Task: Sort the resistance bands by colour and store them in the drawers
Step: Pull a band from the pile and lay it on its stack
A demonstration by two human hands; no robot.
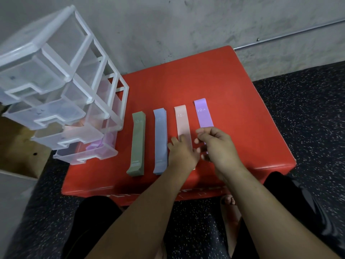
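Four resistance bands lie side by side on a red padded box (pixel 233 90): a green band (pixel 137 143), a blue band (pixel 160 143), a pink band (pixel 182 122) and a purple band (pixel 203 114). My left hand (pixel 182 153) rests with its fingers on the near half of the pink band. My right hand (pixel 216 146) is over the near end of the purple band, its fingers curled around it. A clear plastic drawer unit (pixel 104 75) stands at the box's left edge with several drawers pulled out. The lowest drawer (pixel 87 156) shows something purple inside.
A grey concrete wall stands behind the box. Dark speckled flooring (pixel 308 113) surrounds it. A brown cardboard piece (pixel 20 146) lies on the floor at the left. My knees and a bare foot (pixel 230 208) are in front of the box.
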